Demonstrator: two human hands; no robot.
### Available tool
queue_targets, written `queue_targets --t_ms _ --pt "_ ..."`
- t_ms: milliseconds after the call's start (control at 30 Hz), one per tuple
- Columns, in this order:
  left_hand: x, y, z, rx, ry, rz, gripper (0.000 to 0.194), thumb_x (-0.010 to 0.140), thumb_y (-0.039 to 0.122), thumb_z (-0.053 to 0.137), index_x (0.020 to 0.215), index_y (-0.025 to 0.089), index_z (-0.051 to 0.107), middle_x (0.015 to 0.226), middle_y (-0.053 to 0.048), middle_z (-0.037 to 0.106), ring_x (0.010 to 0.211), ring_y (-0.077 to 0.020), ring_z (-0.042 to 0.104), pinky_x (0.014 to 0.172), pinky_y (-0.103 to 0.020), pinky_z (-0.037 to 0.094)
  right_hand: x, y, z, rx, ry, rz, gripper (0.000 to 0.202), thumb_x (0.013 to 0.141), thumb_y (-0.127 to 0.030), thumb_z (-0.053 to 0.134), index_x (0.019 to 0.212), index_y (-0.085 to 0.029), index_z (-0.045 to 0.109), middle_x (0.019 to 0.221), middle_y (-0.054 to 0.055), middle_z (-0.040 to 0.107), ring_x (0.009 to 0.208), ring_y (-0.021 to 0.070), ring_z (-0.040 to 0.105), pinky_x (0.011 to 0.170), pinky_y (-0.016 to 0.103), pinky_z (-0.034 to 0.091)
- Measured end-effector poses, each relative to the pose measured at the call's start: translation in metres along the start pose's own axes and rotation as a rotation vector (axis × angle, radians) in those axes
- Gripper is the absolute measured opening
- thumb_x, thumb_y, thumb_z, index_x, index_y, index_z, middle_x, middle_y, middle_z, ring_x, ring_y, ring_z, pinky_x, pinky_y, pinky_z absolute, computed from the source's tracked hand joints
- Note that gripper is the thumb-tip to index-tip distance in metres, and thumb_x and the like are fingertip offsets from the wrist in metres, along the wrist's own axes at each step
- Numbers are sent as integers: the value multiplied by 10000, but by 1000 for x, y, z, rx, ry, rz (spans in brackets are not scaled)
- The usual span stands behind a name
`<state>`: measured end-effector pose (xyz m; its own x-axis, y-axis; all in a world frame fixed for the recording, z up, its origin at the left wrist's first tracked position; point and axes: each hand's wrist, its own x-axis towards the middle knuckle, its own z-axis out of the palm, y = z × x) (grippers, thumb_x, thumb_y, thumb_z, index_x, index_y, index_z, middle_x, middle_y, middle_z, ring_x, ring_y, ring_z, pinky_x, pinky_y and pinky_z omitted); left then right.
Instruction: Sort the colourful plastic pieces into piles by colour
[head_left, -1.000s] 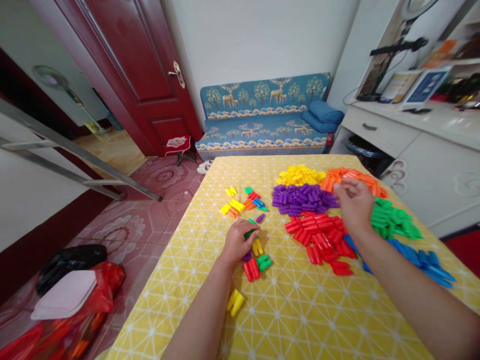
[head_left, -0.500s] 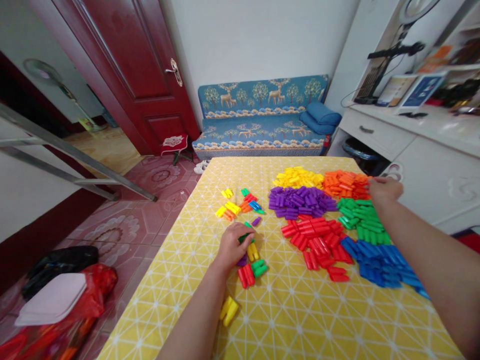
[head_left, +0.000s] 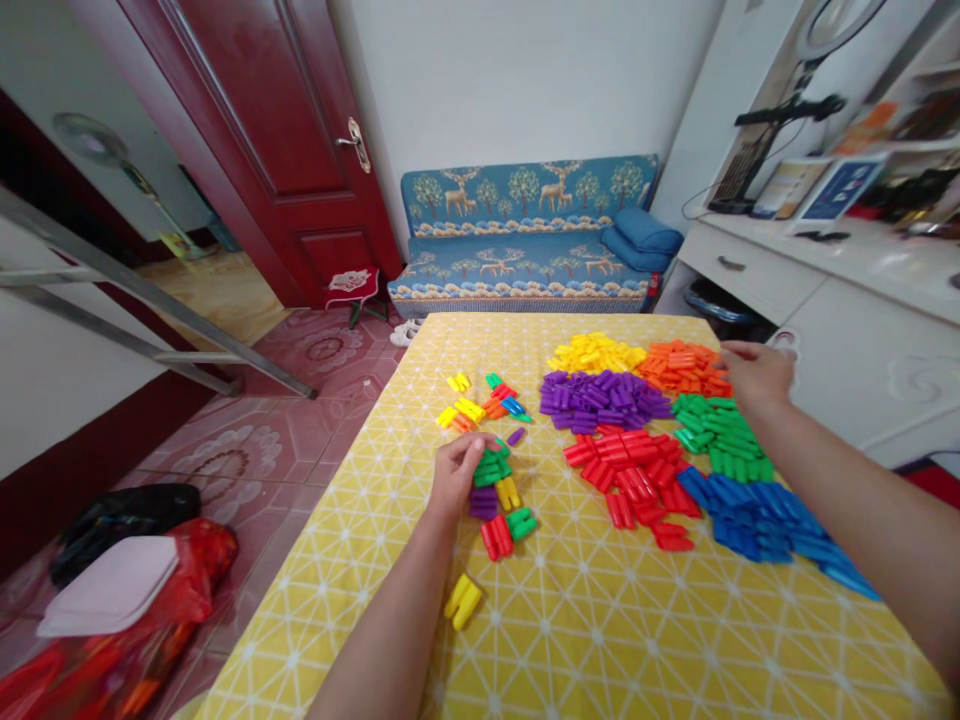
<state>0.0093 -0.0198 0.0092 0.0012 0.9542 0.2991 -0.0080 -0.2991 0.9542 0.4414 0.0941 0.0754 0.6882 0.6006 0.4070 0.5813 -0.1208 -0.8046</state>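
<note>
Left hand (head_left: 454,475) shifted left, grip on green block (head_left: 491,466) | right hand (head_left: 757,375) grip unclear, beside orange pile (head_left: 679,368)

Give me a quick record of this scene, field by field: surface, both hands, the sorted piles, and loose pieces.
surface: table with yellow patterned cloth
left hand: resting on a small joined cluster of green, purple, yellow and red pieces; grip cannot be judged
right hand: at the far right edge of the orange pile; whether it holds a piece is unclear
sorted piles: yellow pile, purple pile, red pile, green pile, blue pile
loose pieces: mixed group beyond the left hand; yellow pair nearer the camera
</note>
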Motion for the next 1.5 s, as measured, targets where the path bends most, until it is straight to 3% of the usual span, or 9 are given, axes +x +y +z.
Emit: queue_targets --t_ms 100,233,333,500,767,967,1100,1233,1500 --pt "7 -4 -11 -426 233 -57 426 854 551 513 880 169 700 805 -70 725 807 -187 685 826 -364 524 -44 -28 2 226 -179 56 298 776 -191 620 1027 -58 708 876 181 702 606 125 611 561 272 427" --pt "19 -9 -34 -715 369 -126 467 847 579 488 894 159 687 792 -78 714 850 -173 683 920 -402 494 -142 -55 3 480 -535 1 239 756 -290 655 941 -147 706 791 68 701 666 157 640 599 270 485" --pt "24 -14 -46 -721 439 -146 421 834 542 531 906 156 683 808 -79 711 854 -165 680 907 -379 497 -218 -62 9 500 -798 -17 229 779 -339 628 948 -198 688 849 51 707 751 189 658 659 314 523" --pt "23 -19 -39 -457 438 -145 333 804 449 611 972 168 671 875 -63 709 846 -147 676 792 -292 511 -287 -65 30 500 -864 -192 156 805 -272 566 895 -207 677 973 66 670 919 204 636 757 330 530" --pt "27 -22 -25 397 280 67 176 812 244 565 902 179 701 940 -62 678 876 -182 626 787 -325 506 -295 -62 39 440 -814 -307 156 813 -187 511 858 -216 658 927 64 649 860 200 616 720 326 521" --pt "58 -20 -14 867 29 242 387 729 191 666 1113 240 671 1169 -93 605 1121 -275 522 996 -460 411 -296 -63 40 405 -817 -360 178 822 -167 490 849 -224 657 911 57 648 870 201 613 751 332 511" --pt "83 -26 2 965 -211 305 579 703 168 677 1268 250 578 1375 -100 489 1277 -305 422 1075 -497 336 -296 -60 42 392 -825 -377 183 825 -166 485 851 -224 658 907 54 651 876 200 613 760 329 504" --pt "100 -33 14 974 -411 317 597 694 106 634 1273 241 576 1392 -104 482 1297 -299 420 1080 -481 338 -296 -59 42 386 -837 -375 189 824 -162 482 849 -223 660 899 48 651 868 192 614 746 311 498" --pt "95 -25 16 934 -372 329 316 671 141 670 981 182 712 1083 -106 639 1007 -255 603 917 -394 468 -296 -58 43 392 -839 -376 185 824 -177 491 847 -225 668 878 47 653 806 186 614 699 304 498"
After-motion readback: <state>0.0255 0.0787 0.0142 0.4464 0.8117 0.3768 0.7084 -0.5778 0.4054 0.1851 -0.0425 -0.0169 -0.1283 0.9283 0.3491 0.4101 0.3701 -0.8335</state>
